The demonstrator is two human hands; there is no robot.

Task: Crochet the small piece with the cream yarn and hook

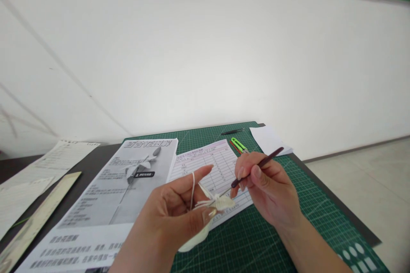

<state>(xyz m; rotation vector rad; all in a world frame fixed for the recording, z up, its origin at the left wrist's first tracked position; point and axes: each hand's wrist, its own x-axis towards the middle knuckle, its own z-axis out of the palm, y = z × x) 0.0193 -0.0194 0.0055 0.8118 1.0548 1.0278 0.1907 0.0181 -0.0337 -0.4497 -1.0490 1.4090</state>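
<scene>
My left hand (179,213) pinches a small piece of cream crochet work (224,203) between thumb and fingers. A strand of white yarn (192,190) loops over its raised index finger. My right hand (267,187) grips a crochet hook (270,158) with a dark purple handle, held like a pen. The hook's thin metal shaft points down to the left and meets the crochet work; its tip is hidden among the yarn. Below my left thumb hangs another pale cream piece (195,241), partly covered by the hand.
A green cutting mat (320,222) covers the table. On it are a printed flower sheet (92,179), a lined form (192,160), a green-handled cutter (237,144), black tweezers (232,131) and white paper (269,138). A ruler (41,217) and more papers (64,158) lie left.
</scene>
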